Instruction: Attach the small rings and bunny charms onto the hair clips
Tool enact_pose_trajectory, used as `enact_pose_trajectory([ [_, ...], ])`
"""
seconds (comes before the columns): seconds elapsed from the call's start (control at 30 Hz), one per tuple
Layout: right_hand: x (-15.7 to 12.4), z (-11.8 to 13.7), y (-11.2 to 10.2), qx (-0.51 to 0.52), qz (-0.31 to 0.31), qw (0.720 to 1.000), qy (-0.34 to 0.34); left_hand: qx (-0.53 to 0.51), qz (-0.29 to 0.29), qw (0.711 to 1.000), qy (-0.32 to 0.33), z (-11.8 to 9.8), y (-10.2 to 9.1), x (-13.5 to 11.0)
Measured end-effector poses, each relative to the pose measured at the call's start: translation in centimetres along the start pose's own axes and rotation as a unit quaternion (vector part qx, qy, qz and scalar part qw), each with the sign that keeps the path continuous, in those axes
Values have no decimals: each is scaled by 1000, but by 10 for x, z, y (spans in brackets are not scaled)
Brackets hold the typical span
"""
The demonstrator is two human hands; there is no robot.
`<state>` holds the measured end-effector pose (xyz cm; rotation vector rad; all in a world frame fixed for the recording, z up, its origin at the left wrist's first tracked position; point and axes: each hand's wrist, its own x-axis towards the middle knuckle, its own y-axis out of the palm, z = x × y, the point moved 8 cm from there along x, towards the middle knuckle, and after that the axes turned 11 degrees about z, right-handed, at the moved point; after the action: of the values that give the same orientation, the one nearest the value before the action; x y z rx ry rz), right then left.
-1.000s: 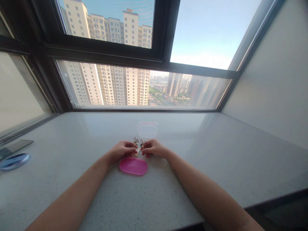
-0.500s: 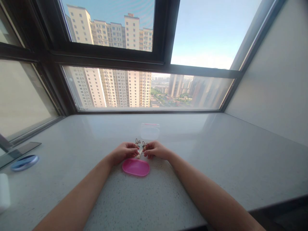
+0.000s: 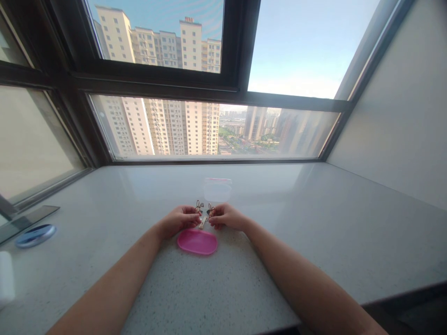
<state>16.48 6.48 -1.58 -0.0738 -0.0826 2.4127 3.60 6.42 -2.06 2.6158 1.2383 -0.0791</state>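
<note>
On the speckled counter (image 3: 195, 298), a white object (image 3: 5, 279) shows at the near left edge. A pink tray (image 3: 197, 243) lies in the middle, with a blue oval object (image 3: 35, 236) well to its left. Just beyond the tray, the left hand (image 3: 176, 221) pinches a small brown looped piece (image 3: 199, 204) — fingers drawn narrow — and the right hand (image 3: 228, 217) likewise grips a similar looped piece (image 3: 211, 208). Between them is a pale piece (image 3: 202, 224) — held or lying, I cannot tell. Farther lies a clear bag (image 3: 217, 191), then the window frame (image 3: 160, 88)
</note>
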Motion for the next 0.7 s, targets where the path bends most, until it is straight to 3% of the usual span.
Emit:
enact_pose_trajectory([
  [0.7,-1,1,-2,-17,-5,1000,-4,24,15,1000,13,-4,3,-1],
])
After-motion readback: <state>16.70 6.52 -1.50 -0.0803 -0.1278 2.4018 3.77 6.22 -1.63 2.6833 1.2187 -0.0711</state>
